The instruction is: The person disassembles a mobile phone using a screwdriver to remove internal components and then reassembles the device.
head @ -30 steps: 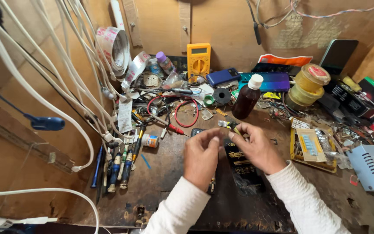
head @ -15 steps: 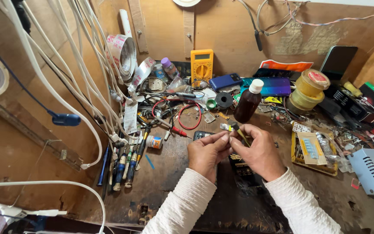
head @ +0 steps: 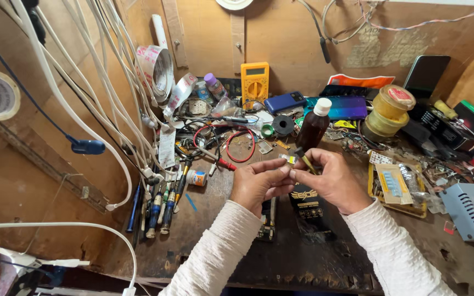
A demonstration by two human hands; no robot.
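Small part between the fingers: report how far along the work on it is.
Done: the small part is picked up and off the workbench. In hand: the left hand pinches it while the right hand holds a thin tool against it. Left: a circuit board and dark case lie apart below.

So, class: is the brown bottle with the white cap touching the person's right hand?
Cannot tell. In the head view the brown bottle stands behind the right hand, whose raised fingers overlap its base.
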